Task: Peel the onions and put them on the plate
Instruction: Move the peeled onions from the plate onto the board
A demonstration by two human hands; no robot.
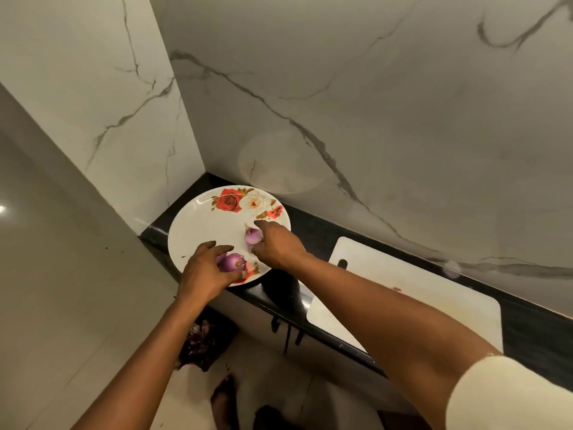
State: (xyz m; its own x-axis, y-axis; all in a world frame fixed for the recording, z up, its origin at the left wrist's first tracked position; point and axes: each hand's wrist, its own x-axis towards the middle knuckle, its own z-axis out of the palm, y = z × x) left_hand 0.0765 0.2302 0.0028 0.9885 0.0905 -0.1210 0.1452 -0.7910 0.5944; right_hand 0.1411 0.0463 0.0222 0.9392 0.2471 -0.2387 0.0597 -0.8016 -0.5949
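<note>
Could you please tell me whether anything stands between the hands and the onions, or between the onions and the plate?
Nothing visible does. The left hand holds the darker onion and the right hand holds the paler onion, both already on the floral plate.

No writing, label, brand, number or sign can be read anywhere in the view. The plate (198,226) at the middle left of the frame carries only a printed pattern of red and white roses with leaves along its rim, with no lettering among them.
</note>
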